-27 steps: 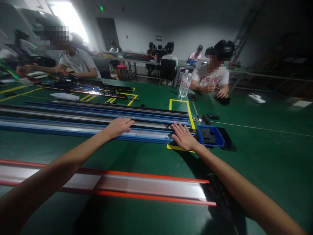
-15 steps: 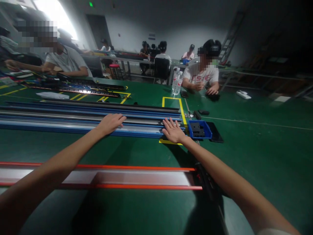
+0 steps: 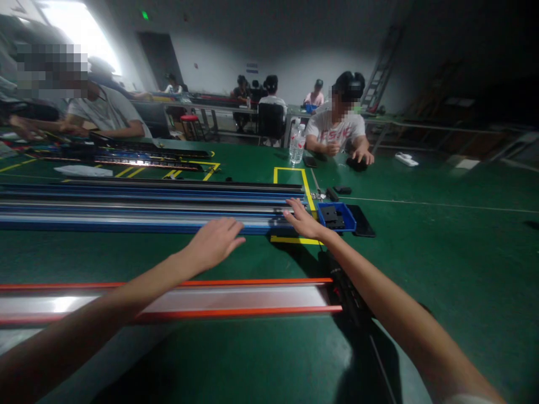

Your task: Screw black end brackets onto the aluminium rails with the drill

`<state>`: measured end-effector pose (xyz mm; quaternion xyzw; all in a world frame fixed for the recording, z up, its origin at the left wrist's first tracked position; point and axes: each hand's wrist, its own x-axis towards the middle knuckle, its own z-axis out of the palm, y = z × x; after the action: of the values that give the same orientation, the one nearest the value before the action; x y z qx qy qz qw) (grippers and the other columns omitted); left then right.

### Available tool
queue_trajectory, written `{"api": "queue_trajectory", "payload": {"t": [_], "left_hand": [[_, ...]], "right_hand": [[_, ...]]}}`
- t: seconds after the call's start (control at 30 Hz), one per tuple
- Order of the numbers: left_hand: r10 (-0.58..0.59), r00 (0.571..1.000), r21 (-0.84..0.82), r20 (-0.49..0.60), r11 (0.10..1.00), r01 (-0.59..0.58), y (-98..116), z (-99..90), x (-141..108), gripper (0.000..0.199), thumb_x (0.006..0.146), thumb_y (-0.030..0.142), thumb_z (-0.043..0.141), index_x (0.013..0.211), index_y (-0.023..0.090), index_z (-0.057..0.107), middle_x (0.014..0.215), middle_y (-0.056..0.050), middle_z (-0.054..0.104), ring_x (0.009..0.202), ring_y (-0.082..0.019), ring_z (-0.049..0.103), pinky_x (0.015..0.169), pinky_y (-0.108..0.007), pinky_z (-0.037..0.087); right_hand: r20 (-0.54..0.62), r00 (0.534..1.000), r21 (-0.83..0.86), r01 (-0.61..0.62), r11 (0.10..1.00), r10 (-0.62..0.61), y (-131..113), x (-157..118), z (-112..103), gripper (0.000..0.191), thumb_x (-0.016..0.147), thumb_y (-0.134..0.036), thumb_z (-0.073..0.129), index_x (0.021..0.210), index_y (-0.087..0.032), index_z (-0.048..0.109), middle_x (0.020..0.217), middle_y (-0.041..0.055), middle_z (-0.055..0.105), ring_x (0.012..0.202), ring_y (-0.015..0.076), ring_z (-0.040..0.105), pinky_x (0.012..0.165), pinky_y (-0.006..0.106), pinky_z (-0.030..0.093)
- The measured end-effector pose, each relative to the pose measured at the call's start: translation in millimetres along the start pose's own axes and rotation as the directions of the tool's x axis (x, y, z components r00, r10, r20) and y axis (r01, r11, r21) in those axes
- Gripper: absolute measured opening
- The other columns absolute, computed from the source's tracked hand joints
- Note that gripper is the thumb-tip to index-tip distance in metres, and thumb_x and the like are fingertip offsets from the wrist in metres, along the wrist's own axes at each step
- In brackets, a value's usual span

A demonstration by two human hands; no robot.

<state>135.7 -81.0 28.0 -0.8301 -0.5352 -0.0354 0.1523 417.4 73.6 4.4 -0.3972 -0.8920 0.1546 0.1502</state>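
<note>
Long blue, silver and black rails (image 3: 138,216) lie side by side on the green table. My left hand (image 3: 215,241) is over the near edge of these rails, fingers apart and holding nothing. Over their right ends is my right hand (image 3: 304,219), also empty with its fingers spread. Just right of it sits a blue bin (image 3: 351,220) with black parts (image 3: 331,216) inside. Nearer to me lies a rail with orange edges (image 3: 252,297), partly behind my left forearm. A black tool (image 3: 347,292) lies at its right end, partly hidden by my right arm.
A dark flat device (image 3: 362,220) lies beside the bin. Two water bottles (image 3: 297,145) stand in front of a seated person (image 3: 341,123) across the table. Another person (image 3: 105,109) sits at the left, behind dark strips (image 3: 147,157) and wires.
My left hand has moved right and nearer to me, off the middle of the blue rails. My right hand has turned slightly. The whole view has shifted a little.
</note>
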Motion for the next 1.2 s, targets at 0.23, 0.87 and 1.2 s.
{"api": "queue_trajectory", "payload": {"t": [0.23, 0.87, 1.2], "left_hand": [[0.070, 0.997, -0.190, 0.019, 0.980, -0.065, 95.6, 10.3, -80.3, 0.084, 0.093, 0.076, 0.036, 0.146, 0.014, 0.053, 0.132, -0.019, 0.068, 0.114, -0.032, 0.065, 0.094, -0.044, 0.047], [0.176, 0.982, -0.130, -0.062, 0.975, -0.182, 54.3, 28.6, -98.0, 0.063, 0.095, 0.062, 0.051, 0.127, 0.010, 0.068, 0.113, -0.021, 0.074, 0.099, -0.031, 0.070, 0.084, -0.043, 0.056], [0.037, 0.995, -0.182, 0.096, 0.983, -0.019, -5.5, 38.0, -133.8, 0.062, 0.084, 0.059, 0.062, 0.125, 0.014, 0.071, 0.110, -0.021, 0.074, 0.094, -0.033, 0.070, 0.081, -0.045, 0.058]], "right_hand": [[-0.099, 0.995, 0.247, 0.055, 0.967, -0.031, 4.3, -79.0, -62.7, 0.056, 0.102, -0.055, 0.046, 0.149, -0.025, 0.045, 0.153, 0.0120, 0.049, 0.144, 0.0330, 0.044, 0.121, 0.054, 0.033], [-0.190, 0.872, 0.736, -0.178, 0.653, 0.452, 40.8, -116.2, -34.9, 0.027, 0.086, -0.046, 0.065, 0.103, -0.025, 0.066, 0.108, 0.0086, 0.071, 0.103, 0.0292, 0.068, 0.093, 0.048, 0.058], [-0.270, 0.794, 0.838, -0.084, 0.539, 0.544, 55.3, -119.6, -42.1, 0.025, 0.074, -0.040, 0.073, 0.089, -0.022, 0.064, 0.084, 0.0075, 0.070, 0.077, 0.0256, 0.072, 0.076, 0.045, 0.061]]}}
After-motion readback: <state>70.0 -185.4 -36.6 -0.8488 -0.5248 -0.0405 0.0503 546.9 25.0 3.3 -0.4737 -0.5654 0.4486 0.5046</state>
